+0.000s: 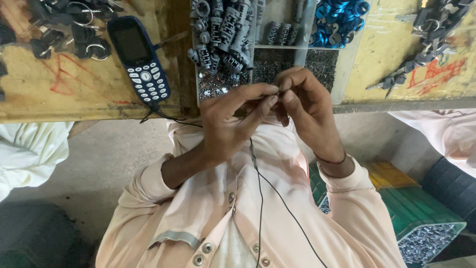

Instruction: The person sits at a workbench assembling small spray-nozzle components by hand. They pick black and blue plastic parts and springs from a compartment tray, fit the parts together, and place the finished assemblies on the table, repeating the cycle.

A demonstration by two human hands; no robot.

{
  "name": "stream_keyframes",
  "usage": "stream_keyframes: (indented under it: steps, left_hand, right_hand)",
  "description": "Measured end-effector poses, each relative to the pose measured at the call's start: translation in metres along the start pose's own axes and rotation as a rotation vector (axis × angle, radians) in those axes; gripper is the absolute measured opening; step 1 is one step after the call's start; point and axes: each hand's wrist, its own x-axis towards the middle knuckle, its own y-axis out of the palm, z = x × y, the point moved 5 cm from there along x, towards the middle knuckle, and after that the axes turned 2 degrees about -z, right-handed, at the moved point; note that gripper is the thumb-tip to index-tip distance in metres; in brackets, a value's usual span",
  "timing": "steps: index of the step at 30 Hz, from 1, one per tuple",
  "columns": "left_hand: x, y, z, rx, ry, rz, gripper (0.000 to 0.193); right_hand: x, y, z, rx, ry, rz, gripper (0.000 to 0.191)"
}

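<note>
Both hands meet near the worktop [74,94] edge. The left hand [230,121] and right hand [307,106] pinch one tiny metal part [278,92] together, close to the parts tray [342,64] for easy reach.

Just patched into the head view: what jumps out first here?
The left hand and right hand meet fingertip to fingertip at centre frame, pinching something too small to identify, just over the edge of a divided tray of grey cylindrical parts and blue rings. Left of the tray, a dark blue keypad phone lies on the worn yellow bench, its black cable trailing down over the person's shirt.
</note>
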Motion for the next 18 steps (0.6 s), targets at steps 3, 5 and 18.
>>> stream_keyframes:
  steps: [3, 5, 18]
  left_hand:
    - [-0.001, 0.000, -0.005, 0.119, 0.091, 0.011, 0.019]
    - [-0.002, 0.000, -0.013, 0.288, 0.242, 0.007, 0.024]
    - [0.000, -0.002, 0.008, -0.265, -0.265, 0.107, 0.012]
  right_hand:
    - [-0.001, 0.002, 0.003, -0.092, -0.051, -0.049, 0.012]
    - [-0.003, 0.005, 0.007, -0.154, -0.098, -0.082, 0.008]
    - [-0.012, 0.022, 0.039, -0.905, -0.557, -0.156, 0.021]
